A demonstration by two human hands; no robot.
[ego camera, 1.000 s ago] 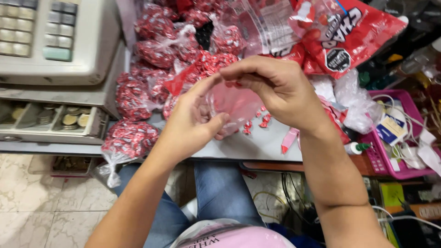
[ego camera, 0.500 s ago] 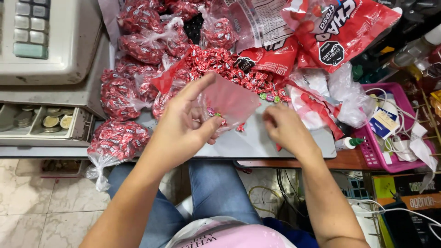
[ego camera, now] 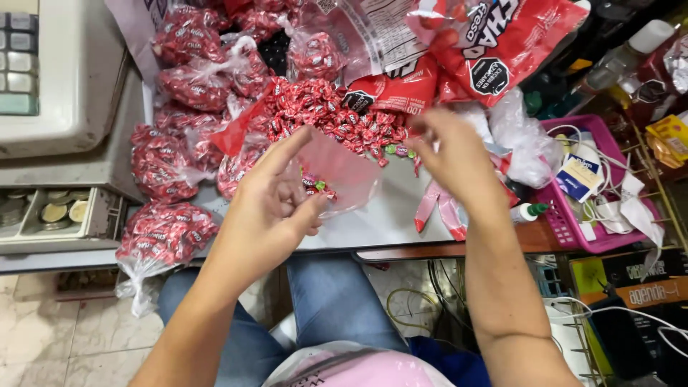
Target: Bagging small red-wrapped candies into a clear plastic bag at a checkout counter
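Note:
My left hand (ego camera: 276, 208) holds a small pink see-through bag (ego camera: 337, 172) by its mouth, with a few wrapped candies at its bottom. My right hand (ego camera: 451, 154) reaches over a loose heap of red wrapped candies (ego camera: 330, 111) on the white counter, fingers bunched and blurred; whether it holds a candy I cannot tell. Several tied bags of red candies (ego camera: 161, 233) lie to the left of my left hand.
A cash register (ego camera: 50, 79) with an open coin drawer (ego camera: 50, 211) stands at left. Large red candy packages (ego camera: 502, 43) lie at the back. A pink basket (ego camera: 580, 193) with cables and cards sits at right. Two empty pink bags (ego camera: 437, 208) lie near the counter's front edge.
My right hand left the pink bag and moved right and back toward the candy heap. My left hand kept the bag and lowered slightly.

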